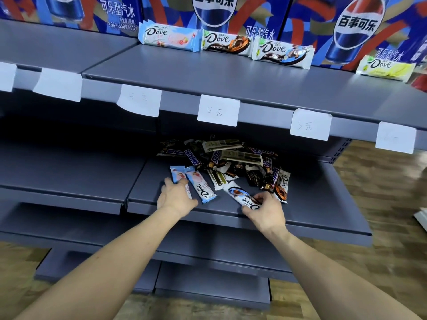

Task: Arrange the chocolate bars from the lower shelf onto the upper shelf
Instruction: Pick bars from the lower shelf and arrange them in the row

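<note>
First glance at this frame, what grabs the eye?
The tangled pile of chocolate bars on the lower shelf, with the left hand and right hand each on a Dove bar at its front. Above, four Dove bars lean against bright Pepsi cartons on the upper shelf.

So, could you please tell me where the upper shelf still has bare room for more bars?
The upper shelf is bare along its whole front, ahead of the Dove row. At the back, a gap lies between the blue-swirl Dove and the yellow Dove; left of the pink Dove is open too. The three left bars sit tightly together.
</note>
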Demonstrator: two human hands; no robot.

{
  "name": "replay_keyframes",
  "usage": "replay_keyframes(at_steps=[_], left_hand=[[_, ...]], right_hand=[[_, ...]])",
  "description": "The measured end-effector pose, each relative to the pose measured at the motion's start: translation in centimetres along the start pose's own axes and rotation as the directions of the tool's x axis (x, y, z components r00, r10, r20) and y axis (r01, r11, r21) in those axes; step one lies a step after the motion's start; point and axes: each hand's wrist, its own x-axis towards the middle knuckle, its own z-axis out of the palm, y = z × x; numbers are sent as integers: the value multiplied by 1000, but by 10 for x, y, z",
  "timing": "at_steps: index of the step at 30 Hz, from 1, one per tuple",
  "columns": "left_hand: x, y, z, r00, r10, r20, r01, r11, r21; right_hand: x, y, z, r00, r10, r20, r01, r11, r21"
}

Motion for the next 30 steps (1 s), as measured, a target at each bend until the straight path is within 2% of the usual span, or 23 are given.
replay_keyframes(at_steps=[3, 6, 9, 13, 16, 19, 23, 25, 30], left_hand=[[-1, -4, -1, 1000, 11, -26, -11, 1000, 29], [-2, -10, 0, 997, 38, -64, -34, 998, 53], [-3, -11, 0, 996, 44, -80, -41, 999, 34], [-2, -15, -3, 993, -6, -121, -3, 997, -71], [-1, -24, -6, 991, -36, -128, 24, 996, -91], [-2, -31, -8, 990, -19, -138, 3, 994, -113], [-6, -38, -9, 990, 32, -140, -52, 988, -144], [-9, -40, -8, 989, 76, -128, -94, 985, -147], [-14, -47, -10, 977, 193, -88, -201, 975, -99]], right_hand=[[-5, -1, 1, 996, 68, -59, -75, 989, -129], [-7, -9, 2, 997, 80, 1, -78, 978, -192], [-7, -18, 2, 997, 15, 78, 5, 968, -250], [-10, -26, 4, 976, -89, 198, 139, 957, -255], [-8, -28, 3, 967, -112, 228, 173, 947, -270], [-6, -25, 3, 967, -119, 224, 182, 942, -283], [-2, -20, 8, 980, -169, 107, 196, 917, -347], [-1, -19, 11, 978, -188, 89, 207, 922, -328], [0, -15, 13, 978, -135, 157, 167, 964, -207]])
